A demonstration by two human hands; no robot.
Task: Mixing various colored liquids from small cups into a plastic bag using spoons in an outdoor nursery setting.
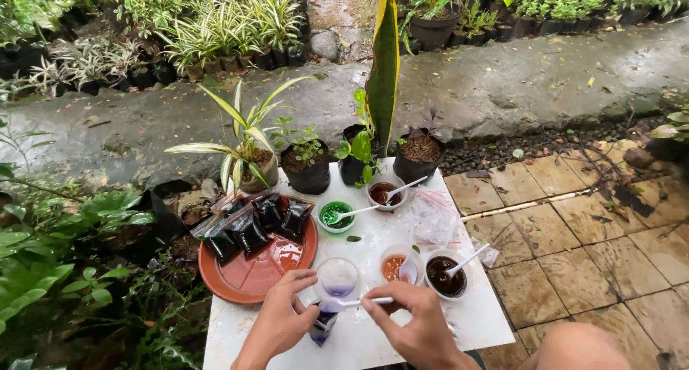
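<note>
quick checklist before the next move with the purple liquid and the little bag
1. Left hand grips the small clear plastic bag with purple liquid: ok, the fingers are at its top.
2. Right hand holds the white plastic spoon: ok, pinched at the handle.
3. Spoon bowl over the bag's mouth: cannot tell, the fingers hide it.
4. Clear plastic cup with purple liquid upright on the white table: ok.
5. Filled dark bags lying on the round terracotta-coloured tray: ok.
6. Neighbouring small cup of orange liquid clear of the right hand: ok, apart.
</note>
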